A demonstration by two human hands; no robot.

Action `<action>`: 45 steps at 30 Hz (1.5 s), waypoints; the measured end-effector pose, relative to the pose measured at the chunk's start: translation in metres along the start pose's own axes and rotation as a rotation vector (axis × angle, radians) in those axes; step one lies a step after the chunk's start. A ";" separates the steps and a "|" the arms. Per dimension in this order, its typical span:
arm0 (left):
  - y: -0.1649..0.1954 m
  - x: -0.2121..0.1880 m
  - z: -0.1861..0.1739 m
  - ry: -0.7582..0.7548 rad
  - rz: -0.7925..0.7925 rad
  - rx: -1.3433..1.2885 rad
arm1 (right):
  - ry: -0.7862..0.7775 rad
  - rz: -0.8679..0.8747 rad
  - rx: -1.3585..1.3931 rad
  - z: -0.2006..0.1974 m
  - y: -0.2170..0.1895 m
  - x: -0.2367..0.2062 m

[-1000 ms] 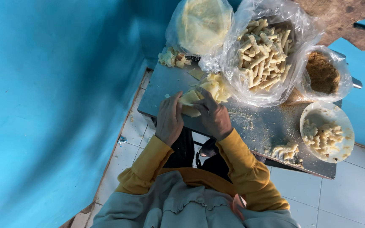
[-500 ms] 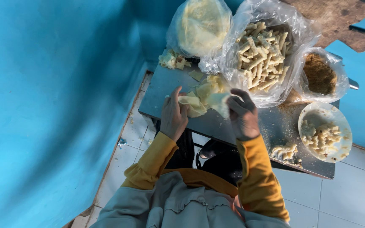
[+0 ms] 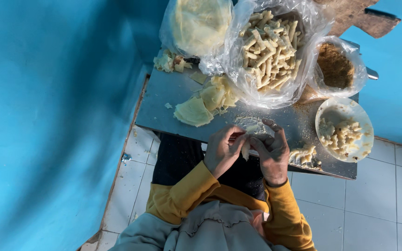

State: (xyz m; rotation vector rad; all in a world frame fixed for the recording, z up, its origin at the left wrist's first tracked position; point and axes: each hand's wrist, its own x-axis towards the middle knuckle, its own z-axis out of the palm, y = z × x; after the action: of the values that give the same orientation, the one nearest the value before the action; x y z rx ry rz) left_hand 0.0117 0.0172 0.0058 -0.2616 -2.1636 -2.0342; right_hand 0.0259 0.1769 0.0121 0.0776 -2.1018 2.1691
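Pale wrapper between curled left hand, right hand

Three plastic bags, one white bowl, two hands

I wear mustard-yellow long sleeves, ribbed at the cuffs and reaching both wrists. Over my chest hangs a pale grey-green cloth with a gathered, ruffled seam. My lap is covered by dark, near-black fabric. My left hand and right hand are bare, without rings or gloves.
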 end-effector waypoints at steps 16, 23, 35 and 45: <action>-0.008 -0.015 0.007 -0.014 -0.014 -0.073 | 0.078 0.102 0.004 -0.002 0.002 -0.009; -0.008 -0.016 0.006 -0.049 -0.110 -0.104 | 0.070 0.085 0.002 -0.002 0.007 -0.011; -0.011 -0.021 0.009 -0.037 -0.043 -0.087 | 0.055 0.029 -0.125 0.000 0.010 -0.019; -0.025 -0.024 0.017 0.004 -0.181 -0.319 | 0.077 0.171 0.296 -0.010 0.019 -0.021</action>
State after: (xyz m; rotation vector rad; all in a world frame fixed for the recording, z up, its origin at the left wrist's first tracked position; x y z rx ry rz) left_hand 0.0290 0.0321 -0.0248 -0.1009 -1.9137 -2.4770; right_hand 0.0447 0.1851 -0.0096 -0.1627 -1.7918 2.5235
